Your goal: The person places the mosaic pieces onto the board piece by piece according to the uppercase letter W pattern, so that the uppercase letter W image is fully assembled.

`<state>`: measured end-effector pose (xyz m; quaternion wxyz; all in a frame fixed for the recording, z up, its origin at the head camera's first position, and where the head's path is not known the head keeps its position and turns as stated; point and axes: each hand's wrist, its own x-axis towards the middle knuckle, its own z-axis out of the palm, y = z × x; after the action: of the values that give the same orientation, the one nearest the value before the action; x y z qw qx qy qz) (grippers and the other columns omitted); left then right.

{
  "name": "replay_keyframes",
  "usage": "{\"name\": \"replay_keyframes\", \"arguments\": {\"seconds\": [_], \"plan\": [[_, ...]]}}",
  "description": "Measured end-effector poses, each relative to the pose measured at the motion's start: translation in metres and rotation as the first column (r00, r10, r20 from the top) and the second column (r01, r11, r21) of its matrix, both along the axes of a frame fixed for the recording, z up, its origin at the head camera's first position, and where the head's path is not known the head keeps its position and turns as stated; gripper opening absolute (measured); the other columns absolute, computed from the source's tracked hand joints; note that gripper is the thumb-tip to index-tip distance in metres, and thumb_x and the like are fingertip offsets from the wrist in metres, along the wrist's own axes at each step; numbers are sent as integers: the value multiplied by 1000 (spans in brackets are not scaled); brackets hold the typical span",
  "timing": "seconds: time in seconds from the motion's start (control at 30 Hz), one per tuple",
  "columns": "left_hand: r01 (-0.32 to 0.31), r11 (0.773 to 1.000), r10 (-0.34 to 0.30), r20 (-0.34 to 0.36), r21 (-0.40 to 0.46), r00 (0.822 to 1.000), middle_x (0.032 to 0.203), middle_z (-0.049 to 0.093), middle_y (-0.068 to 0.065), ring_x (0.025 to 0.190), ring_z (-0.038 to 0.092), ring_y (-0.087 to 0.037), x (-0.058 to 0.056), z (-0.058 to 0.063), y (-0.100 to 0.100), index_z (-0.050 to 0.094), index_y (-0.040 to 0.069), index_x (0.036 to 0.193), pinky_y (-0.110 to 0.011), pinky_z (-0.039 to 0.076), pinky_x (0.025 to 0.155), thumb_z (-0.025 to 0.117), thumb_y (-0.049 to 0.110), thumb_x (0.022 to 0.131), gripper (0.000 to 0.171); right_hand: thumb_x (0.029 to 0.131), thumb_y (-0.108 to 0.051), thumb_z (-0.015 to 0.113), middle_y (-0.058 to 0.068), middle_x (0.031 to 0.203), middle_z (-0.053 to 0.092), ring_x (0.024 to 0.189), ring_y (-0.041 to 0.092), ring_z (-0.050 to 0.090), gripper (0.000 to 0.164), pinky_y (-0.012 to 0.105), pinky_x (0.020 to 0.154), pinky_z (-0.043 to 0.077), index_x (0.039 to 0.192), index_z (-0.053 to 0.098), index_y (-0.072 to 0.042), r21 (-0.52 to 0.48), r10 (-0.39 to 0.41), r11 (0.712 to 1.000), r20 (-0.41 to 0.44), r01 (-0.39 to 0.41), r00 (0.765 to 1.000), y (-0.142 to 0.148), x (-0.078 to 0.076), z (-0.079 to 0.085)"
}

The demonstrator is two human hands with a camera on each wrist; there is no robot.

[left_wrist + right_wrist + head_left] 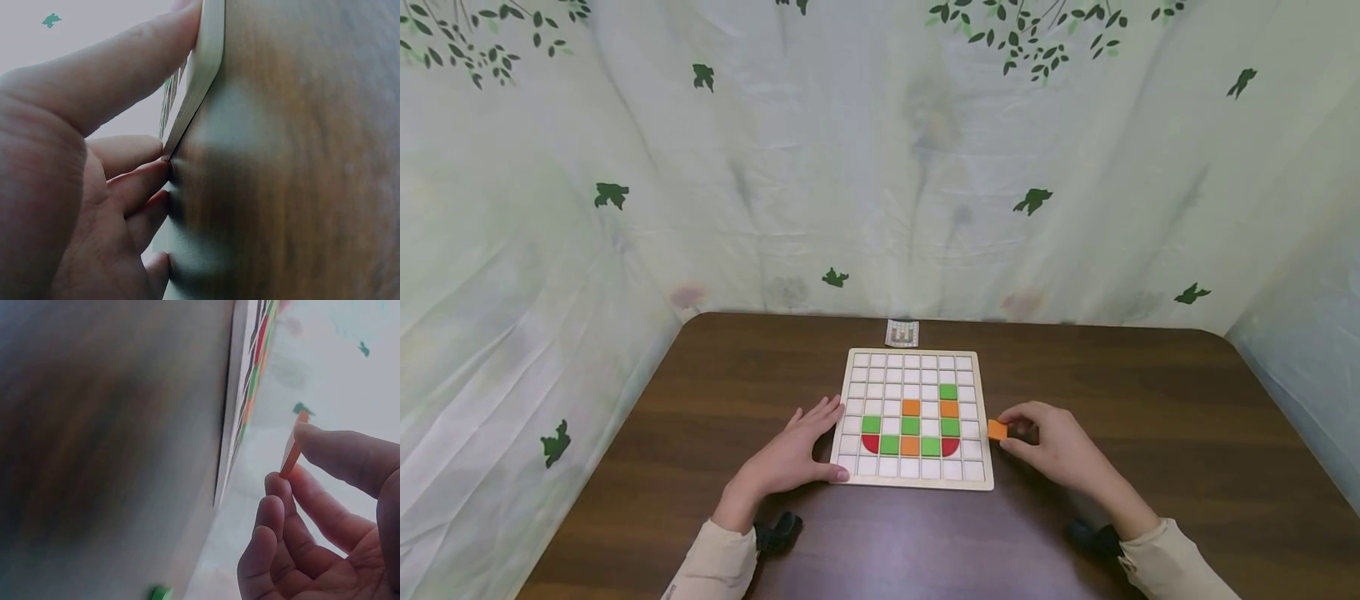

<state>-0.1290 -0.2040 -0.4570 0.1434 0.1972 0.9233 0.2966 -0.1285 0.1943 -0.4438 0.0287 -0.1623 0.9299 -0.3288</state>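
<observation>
A white grid board (912, 483) with a pale wooden frame lies on the table. Green, orange and dark red pieces sit in several of its squares. My left hand (796, 450) rests against the board's left edge, fingers spread along the side and thumb at the near left corner. In the left wrist view, fingertips of the left hand (125, 181) touch the frame's rim. Just off the board's right edge, my right hand (1060, 446) pinches a flat orange square tile (997, 430) between thumb and fingers. The right wrist view shows this orange tile (294, 447) held edge-on, above the tabletop.
A small printed card (902, 333) lies behind the board at the far edge of the brown wooden table (760, 367). A small green object (160, 592) shows at the bottom of the right wrist view. A leaf-patterned curtain (865, 183) hangs behind the table.
</observation>
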Motion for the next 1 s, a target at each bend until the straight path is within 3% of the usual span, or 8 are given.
{"name": "replay_keyframes", "arguments": {"seconds": [0.57, 1.0], "plan": [[-15, 1000, 15, 18, -13, 1000, 166, 22, -9, 153, 14, -30, 2, -2, 0, 33, 3, 157, -55, 6, 123, 84, 37, 81, 98, 87, -15, 79, -3, 95, 67, 78, 14, 57, 21, 27, 66, 50, 106, 73, -10, -88, 83, 992, -21, -85, 996, -39, -11, -5], [5, 1000, -5, -2, -5, 1000, 166, 22, -10, 153, 14, -31, -1, -4, -1, 32, 3, 157, -57, 6, 122, 84, 38, 81, 98, 86, -17, 80, -7, 99, 69, 87, 12, 61, 22, 29, 72, 53, 107, 75, -13, -73, 91, 993, -3, -91, 996, -67, -24, -2]]}}
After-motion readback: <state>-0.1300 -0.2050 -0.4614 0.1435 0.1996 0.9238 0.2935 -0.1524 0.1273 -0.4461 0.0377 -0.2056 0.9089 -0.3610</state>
